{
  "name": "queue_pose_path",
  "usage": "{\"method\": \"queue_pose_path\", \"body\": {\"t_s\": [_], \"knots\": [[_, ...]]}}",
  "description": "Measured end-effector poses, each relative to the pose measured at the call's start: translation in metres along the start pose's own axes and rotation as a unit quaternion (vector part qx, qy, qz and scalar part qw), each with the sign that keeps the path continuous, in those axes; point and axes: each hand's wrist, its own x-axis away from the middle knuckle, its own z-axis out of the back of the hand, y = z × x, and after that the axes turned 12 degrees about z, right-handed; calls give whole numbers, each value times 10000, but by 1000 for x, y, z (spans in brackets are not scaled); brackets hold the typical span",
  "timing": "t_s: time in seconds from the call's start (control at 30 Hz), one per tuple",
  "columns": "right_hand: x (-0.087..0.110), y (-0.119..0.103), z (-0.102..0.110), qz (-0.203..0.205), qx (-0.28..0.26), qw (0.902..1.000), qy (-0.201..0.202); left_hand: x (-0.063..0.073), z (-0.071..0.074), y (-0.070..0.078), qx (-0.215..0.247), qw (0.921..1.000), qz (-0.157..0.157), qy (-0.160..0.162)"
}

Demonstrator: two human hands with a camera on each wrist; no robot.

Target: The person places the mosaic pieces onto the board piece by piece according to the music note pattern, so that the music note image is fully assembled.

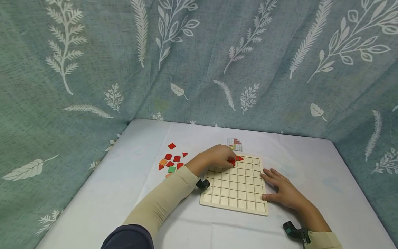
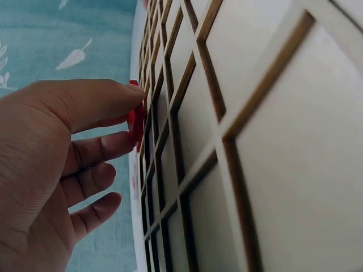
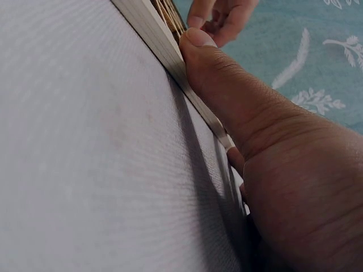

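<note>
A pale wooden grid board lies on the white table. Between thumb and index finger, my left hand pinches a small red tile over the board's far part; the fingers partly cover it, so its full shape is hidden. Just right of that tile, a red triangular tile sits in the far row. My right hand rests at the board's right side, fingers extended and spread. In the right wrist view, its thumb touches the board's edge.
Left of the board lie several loose red tiles, an orange tile and a green tile. Behind the board is a small printed pattern card. A patterned teal curtain surrounds the table's back and sides.
</note>
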Motion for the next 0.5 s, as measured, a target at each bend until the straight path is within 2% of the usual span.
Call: {"method": "queue_pose_path", "body": {"t_s": [0.17, 0.3, 0.5], "knots": [[0, -1, 0, -43, -2, 10000, 0, -4, -2, 5, -31, 9999, -107, 14], [0, -2, 0, -82, -25, 10000, -36, -6, -3, 8, -25, 10000, -78, 33], [0, -1, 1, -62, -19, 10000, -19, -9, -6, 8, -151, 9995, -156, 214]]}}
